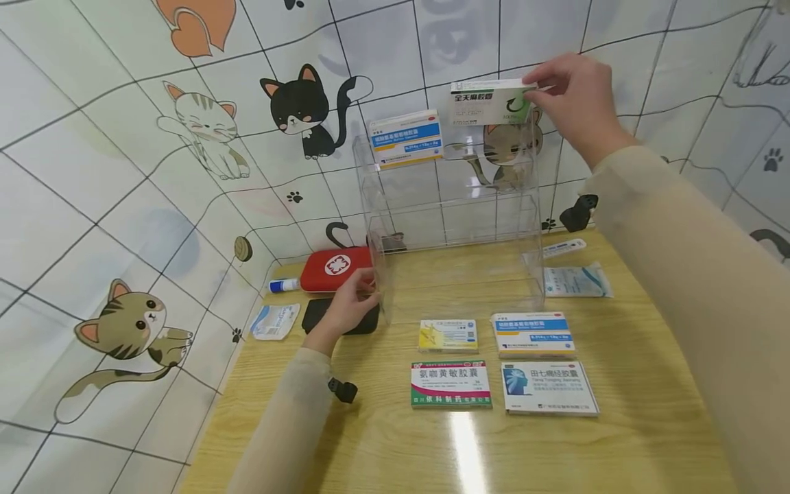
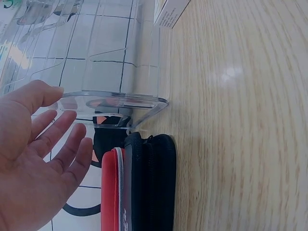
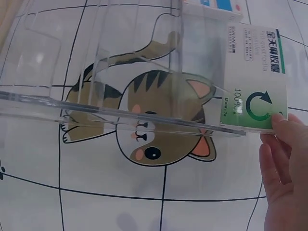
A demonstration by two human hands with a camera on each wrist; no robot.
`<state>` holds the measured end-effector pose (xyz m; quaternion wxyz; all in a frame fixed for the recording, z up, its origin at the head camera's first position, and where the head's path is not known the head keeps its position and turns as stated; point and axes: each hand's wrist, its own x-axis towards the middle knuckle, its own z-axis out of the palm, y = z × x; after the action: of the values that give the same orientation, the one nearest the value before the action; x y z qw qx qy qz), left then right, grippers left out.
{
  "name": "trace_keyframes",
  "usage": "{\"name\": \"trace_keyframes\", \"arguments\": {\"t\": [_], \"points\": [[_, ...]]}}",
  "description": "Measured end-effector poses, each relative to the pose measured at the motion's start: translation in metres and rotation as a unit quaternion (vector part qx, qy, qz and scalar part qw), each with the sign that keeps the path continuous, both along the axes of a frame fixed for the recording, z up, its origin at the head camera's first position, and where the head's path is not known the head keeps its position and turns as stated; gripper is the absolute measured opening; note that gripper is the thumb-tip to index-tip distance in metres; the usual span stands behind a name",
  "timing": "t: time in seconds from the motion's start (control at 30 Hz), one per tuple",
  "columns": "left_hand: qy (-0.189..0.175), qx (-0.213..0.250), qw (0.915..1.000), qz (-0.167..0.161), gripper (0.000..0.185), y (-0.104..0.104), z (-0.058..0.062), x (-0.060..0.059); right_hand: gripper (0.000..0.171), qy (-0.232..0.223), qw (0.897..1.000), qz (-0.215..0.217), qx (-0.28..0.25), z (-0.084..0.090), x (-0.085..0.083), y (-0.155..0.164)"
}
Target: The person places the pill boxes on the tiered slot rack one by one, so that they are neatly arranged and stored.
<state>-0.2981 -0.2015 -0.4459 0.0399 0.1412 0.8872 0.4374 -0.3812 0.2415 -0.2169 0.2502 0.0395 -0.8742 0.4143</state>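
Head view: white-and-green box (image 1: pixel 484 104) is pinched by right hand (image 1: pixel 577 96) at one o'clock, at top tier of clear rack (image 1: pixel 457 223); blue-and-white box (image 1: pixel 406 139) is stood at twelve. Left wrist: side panel (image 2: pixel 115 98) is touched at nine o'clock by left hand (image 2: pixel 33 166), released, fingers loosely extended. Right wrist: box's green end (image 3: pixel 240 114) is clasped at three o'clock.

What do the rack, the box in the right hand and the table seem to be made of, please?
Rack: clear, glossy plastic, likely acrylic; the patterned wall shows through.
Box: probably thin printed card, with straight, folded-looking edges.
Table: glossy wood-grain surface reflecting light; solid wood or laminate, I cannot tell.
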Motion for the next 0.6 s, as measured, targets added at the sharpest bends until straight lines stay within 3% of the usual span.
{"name": "trace_keyframes", "arguments": {"t": [0.2, 0.6], "points": [[0.002, -0.003, 1.0000, 0.005, 0.053, 0.002, -0.001, 0.001, 0.034, -0.037, 0.999, 0.008, 0.028, -0.006, -0.002, -0.002], [0.008, 0.000, 1.0000, 0.002, 0.054, 0.001, -0.003, 0.001, 0.038, -0.057, 0.997, 0.027, 0.051, -0.013, -0.004, -0.002]]}}
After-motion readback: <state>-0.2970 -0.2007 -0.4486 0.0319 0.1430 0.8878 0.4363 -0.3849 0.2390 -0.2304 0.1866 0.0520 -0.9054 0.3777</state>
